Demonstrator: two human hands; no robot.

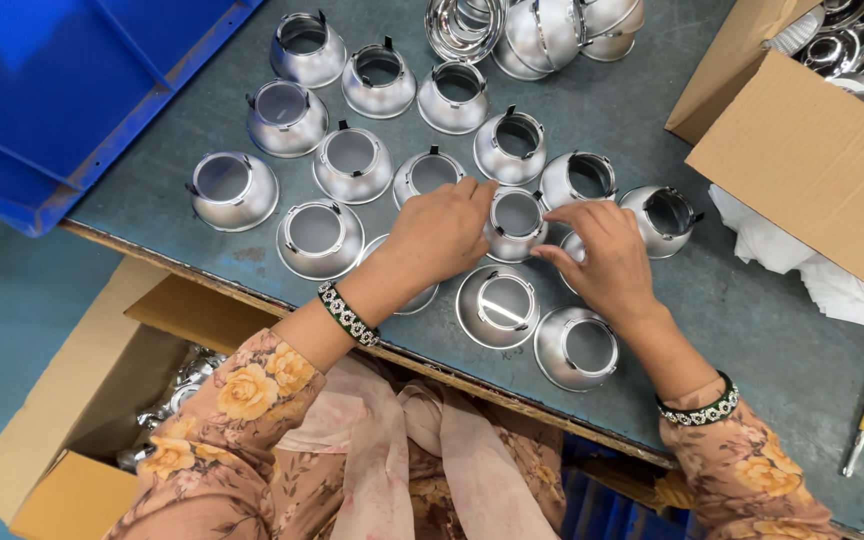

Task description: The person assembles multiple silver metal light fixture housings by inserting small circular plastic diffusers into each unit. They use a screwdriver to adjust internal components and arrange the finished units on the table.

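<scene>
Hands (522,240) around upright reflector cup (517,222)

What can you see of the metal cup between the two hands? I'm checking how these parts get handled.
The metal cup is a small silvery cone-shaped shell with a dull satin look, standing wide rim down on the grey-green table. Its narrow top is an open round hole ringed by small dark clips. The left hand rests against its left side, fingers touching the rim; the right hand is just to its right. Similar cups stand close around it.
</scene>
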